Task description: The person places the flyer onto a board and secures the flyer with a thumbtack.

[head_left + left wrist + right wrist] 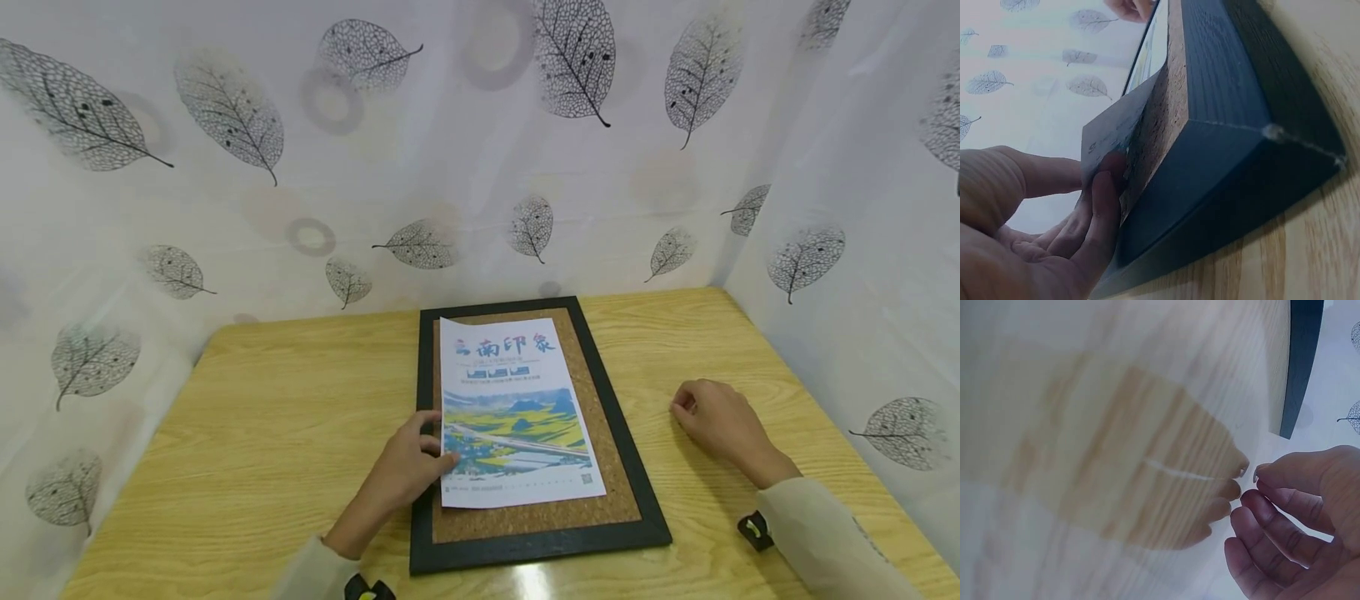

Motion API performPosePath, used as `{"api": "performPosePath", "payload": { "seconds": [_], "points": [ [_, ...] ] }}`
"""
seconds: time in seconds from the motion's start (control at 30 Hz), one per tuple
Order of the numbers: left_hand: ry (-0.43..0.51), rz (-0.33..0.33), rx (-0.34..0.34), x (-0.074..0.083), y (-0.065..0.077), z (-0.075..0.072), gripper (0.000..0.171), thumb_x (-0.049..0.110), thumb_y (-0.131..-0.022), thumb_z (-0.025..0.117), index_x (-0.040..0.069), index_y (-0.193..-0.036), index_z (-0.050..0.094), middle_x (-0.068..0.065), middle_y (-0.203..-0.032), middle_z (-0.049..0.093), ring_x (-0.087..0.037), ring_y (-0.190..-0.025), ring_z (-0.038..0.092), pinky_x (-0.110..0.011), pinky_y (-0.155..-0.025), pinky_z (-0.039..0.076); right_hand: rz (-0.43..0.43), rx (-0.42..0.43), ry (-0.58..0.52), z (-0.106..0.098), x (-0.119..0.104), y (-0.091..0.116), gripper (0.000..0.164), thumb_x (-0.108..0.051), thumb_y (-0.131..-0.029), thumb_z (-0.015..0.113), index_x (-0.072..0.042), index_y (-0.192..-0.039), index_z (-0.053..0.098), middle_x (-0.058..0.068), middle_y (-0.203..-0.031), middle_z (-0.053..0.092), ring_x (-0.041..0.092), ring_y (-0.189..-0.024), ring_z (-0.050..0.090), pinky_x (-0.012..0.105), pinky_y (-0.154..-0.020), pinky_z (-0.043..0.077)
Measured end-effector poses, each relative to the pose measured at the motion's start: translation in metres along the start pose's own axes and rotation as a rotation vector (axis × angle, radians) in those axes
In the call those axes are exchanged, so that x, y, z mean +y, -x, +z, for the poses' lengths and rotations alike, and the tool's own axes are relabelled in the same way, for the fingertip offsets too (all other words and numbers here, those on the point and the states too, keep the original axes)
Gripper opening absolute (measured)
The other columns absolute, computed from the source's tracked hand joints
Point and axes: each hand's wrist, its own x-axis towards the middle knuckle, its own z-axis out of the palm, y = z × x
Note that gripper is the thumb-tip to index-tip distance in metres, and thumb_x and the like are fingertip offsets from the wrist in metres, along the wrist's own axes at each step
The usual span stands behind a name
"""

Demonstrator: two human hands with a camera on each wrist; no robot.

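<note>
On corkboard [617, 487], poster [517, 417] in left hand [405, 462]

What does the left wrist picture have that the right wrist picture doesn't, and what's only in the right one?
Only the left wrist view shows the left hand pinching the paper, and the cork.
Only the right wrist view shows a hand-shaped patch on the table.
Both show the frame, the table, the leafy cloth and the right hand, though the left wrist view catches just part of that hand.
</note>
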Motion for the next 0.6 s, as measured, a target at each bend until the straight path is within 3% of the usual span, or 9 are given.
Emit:
{"api": "performPosePath", "payload": {
  "seconds": [0.33,0.6],
  "points": [
    [-0.017,0.027,-0.002,0.0011,-0.0008,0.0012,0.068,0.019,-0.085,0.071,0.001,-0.140,0.036,-0.002,-0.082,0.065,-0.016,-0.061,0.056,-0.032,-0.052,0.044,0.009,0.001,0.008,0.0003,0.0015,0.0001,0.009,-0.013,-0.086,0.067,-0.005,-0.081,0.068,0.003,-0.074,0.063,0.015,-0.062,0.056,0.036,-0.053,0.046],
    [-0.061,0.004,0.017,0.0014,0.0027,-0.0041,0.068,0.021,-0.082,0.075,0.006,-0.139,0.041,-0.004,-0.091,0.068,-0.012,-0.066,0.063,-0.030,-0.057,0.051,0.004,0.006,0.005,0.0017,0.0031,-0.0002,0.009,-0.013,-0.086,0.066,-0.006,-0.080,0.067,0.002,-0.073,0.062,0.014,-0.061,0.055,0.035,-0.053,0.046]
  ]
}}
